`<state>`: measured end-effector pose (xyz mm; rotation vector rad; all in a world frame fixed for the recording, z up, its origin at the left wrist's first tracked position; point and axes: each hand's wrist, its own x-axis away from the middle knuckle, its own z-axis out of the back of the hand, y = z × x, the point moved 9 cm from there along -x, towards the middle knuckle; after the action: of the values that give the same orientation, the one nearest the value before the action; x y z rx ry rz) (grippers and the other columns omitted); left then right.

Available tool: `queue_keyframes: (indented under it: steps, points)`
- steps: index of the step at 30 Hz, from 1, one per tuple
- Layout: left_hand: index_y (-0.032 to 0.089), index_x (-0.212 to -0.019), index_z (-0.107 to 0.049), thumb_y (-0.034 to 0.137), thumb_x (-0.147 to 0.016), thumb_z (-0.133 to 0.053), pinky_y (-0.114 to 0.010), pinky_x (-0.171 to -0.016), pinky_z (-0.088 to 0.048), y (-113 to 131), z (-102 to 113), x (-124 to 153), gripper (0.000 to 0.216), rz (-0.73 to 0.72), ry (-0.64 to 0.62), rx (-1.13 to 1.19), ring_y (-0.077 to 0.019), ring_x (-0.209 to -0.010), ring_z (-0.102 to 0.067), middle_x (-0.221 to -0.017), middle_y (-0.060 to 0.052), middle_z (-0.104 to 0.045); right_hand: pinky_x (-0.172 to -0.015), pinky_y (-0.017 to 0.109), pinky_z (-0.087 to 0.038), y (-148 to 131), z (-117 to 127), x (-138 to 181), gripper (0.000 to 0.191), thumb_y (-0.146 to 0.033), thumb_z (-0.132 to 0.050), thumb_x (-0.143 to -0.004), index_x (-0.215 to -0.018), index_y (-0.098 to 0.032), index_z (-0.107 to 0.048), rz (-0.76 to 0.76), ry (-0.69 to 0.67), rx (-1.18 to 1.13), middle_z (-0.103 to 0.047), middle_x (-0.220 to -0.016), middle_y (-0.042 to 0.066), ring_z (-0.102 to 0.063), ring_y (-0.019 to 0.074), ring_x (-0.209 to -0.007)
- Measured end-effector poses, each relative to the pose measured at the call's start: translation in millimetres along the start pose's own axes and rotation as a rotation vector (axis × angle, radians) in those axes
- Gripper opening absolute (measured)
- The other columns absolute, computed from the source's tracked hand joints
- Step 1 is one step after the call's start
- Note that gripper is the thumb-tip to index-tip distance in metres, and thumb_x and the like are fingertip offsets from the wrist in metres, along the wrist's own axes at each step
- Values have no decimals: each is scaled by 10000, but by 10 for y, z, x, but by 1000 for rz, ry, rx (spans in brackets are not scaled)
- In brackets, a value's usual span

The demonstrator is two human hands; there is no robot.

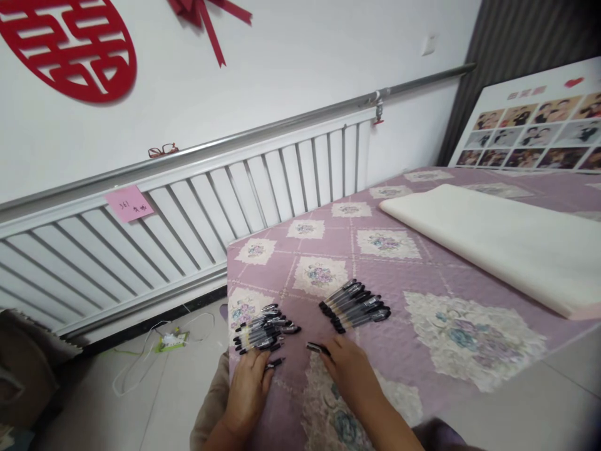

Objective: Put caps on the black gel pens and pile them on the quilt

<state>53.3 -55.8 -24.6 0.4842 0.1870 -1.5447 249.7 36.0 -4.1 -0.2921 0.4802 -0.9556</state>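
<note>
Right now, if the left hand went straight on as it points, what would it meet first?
The left hand would probably meet the left pile of pens first; whether they already touch is unclear.

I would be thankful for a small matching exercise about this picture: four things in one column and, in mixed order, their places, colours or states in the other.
Column one
1. Left hand
2. Right hand
3. Paper note
4. Tablecloth

Column two
A. Purple, with a flower pattern
B. At the near edge of the left group of pens
C. Pink, on the radiator
D. Holding a dark pen, near the right group of pens

Right pairs: 1-B, 2-D, 3-C, 4-A
</note>
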Motion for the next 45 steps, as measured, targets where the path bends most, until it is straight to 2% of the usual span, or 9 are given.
queue_keyframes:
  steps: [9, 15, 19, 23, 29, 35, 40, 45]
  points:
    - [179, -1163, -547, 196, -847, -520, -456, -918, -485, -36, 45, 54, 318, 46, 61, 20, -259, -1056, -585, -1124, -104, -624, -753, 320, -426, -551, -366, -238, 201, -183, -585, -856, -1026, -262, -655, 111, -68, -31, -651, -942, 49, -601, 221, -899]
    - [197, -1163, -547, 189, -853, -514, -476, -933, -473, 47, 151, 25, 312, -1, 111, -24, -255, -1070, -574, -1125, -96, -612, -743, 300, -410, -688, -503, -275, 205, -151, -546, -873, -1004, -265, -655, 168, -74, -46, -663, -948, 39, -603, 202, -899]
    - [219, -1145, -570, 185, -861, -518, -453, -897, -486, 84, 141, -30, 291, -19, 57, -13, -253, -1038, -577, -1106, -89, -607, -774, 305, -428, -565, -453, -261, 227, -130, -525, -862, -1008, -247, -652, 146, -63, -108, -658, -948, 39, -603, 192, -897]
    - [232, -1047, -624, 185, -861, -524, -423, -838, -492, 106, 117, -115, 217, -11, 12, -14, -243, -959, -588, -1027, -73, -621, -794, 323, -444, -408, -354, -246, 204, -127, -495, -862, -942, -222, -656, 131, 1, -111, -655, -917, 54, -597, 197, -873]
    - [221, -1016, -643, 193, -862, -510, -387, -781, -489, 62, 89, -224, 205, 19, 13, -39, -241, -923, -591, -996, -76, -624, -822, 344, -461, -263, -285, -227, 168, -140, -513, -861, -948, -195, -646, 103, -42, -110, -652, -934, 70, -601, 211, -894]
    - [223, -1039, -635, 230, -865, -523, -404, -835, -487, 10, 66, -218, 207, -2, 50, -10, -239, -952, -595, -1021, -71, -629, -815, 344, -471, -226, -252, -162, 150, -135, -532, -858, -920, -195, -654, 95, -46, -122, -655, -913, 63, -606, 210, -881]
    - [231, -1092, -616, 282, -874, -528, -414, -845, -493, -10, 58, -159, 240, -30, 83, -11, -250, -984, -593, -1061, -79, -629, -778, 333, -478, -45, -76, -134, 163, -137, -509, -868, -911, -192, -656, 67, 64, -98, -649, -890, 68, -602, 210, -851]
    - [236, -1144, -594, 335, -878, -539, -422, -847, -496, -1, 56, -119, 289, -63, 98, -34, -257, -1000, -593, -1097, -89, -622, -832, 376, -472, 483, 312, -111, 200, -188, -485, -875, -979, -163, -654, -39, 283, -23, -652, -967, 101, -588, 234, -903]
